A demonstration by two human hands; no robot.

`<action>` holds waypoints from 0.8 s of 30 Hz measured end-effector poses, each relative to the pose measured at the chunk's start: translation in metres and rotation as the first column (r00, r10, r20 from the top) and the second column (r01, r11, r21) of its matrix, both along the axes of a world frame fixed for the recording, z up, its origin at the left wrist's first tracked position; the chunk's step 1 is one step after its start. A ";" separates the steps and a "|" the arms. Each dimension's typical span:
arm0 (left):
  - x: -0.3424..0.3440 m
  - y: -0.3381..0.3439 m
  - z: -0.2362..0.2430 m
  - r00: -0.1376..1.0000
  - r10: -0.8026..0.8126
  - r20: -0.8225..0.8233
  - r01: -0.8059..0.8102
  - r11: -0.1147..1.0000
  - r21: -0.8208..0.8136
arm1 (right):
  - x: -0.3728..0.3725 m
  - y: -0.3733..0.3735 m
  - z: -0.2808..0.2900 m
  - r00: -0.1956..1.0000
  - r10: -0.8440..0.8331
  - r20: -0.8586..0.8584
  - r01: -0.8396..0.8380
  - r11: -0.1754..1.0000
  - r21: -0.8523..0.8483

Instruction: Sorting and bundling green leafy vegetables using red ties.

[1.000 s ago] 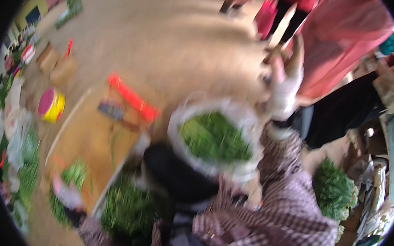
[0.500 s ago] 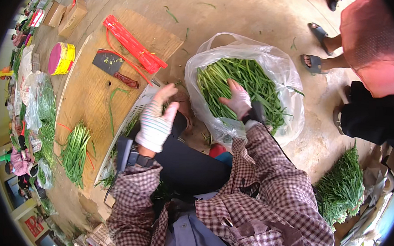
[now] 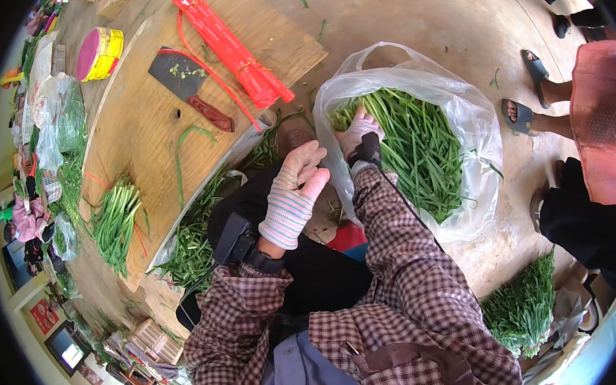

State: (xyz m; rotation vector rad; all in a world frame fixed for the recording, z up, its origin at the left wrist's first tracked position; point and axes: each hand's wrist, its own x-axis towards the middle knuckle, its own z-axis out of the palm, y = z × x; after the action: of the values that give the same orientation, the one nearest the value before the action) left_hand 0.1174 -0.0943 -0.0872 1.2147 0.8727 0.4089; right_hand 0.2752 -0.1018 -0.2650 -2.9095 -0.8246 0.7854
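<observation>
Long green stalks, apparently garlic chives (image 3: 426, 158), fill a clear plastic bag (image 3: 483, 123) in front of me. My right hand (image 3: 362, 133), in a pale fingerless glove, is at the left edge of the pile inside the bag. Its thumb and fingers close around stalk ends there; some fingers are partly hidden. Left of the bag, my left hand (image 3: 295, 195) hovers over my dark-trousered leg in a striped fingerless glove. Its fingers are loosely bent with the thumb apart, and nothing shows in it.
On the wooden board (image 3: 134, 146) at left lie a cleaver (image 3: 186, 85), a red bundle of ties (image 3: 229, 45) and a small chive bunch (image 3: 117, 224). More greens (image 3: 195, 249) lie beside the board. A leafy bundle (image 3: 523, 303) stands at right, near another person's sandalled feet (image 3: 520, 116).
My right hand has moved from the middle of the chives to their left edge and closed there. My left hand has moved right, away from the board. The view has shifted.
</observation>
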 end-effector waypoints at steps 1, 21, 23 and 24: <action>0.000 -0.001 0.001 1.000 0.010 0.000 -0.010 1.000 0.012 | -0.001 0.002 -0.001 1.000 -0.020 0.009 0.020 1.000 0.013; 0.083 -0.005 -0.085 0.971 -0.204 -0.127 0.146 0.921 -0.362 | 0.101 -0.126 0.027 0.507 0.257 -0.823 0.656 0.505 0.561; 0.105 -0.007 -0.126 0.936 -0.230 -0.265 0.130 0.929 -0.346 | 0.094 -0.123 0.028 0.498 0.297 -0.815 0.672 0.462 0.579; 0.112 -0.006 -0.145 0.952 -0.148 -0.269 0.024 0.909 -0.415 | 0.092 -0.120 0.028 0.502 0.305 -0.809 0.647 0.489 0.585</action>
State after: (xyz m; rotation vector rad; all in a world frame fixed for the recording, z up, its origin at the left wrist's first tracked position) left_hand 0.2299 -0.1007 -0.2325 0.9292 1.0929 -0.0373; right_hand 0.3676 -0.2218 -0.2371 -1.3114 -0.4510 1.1489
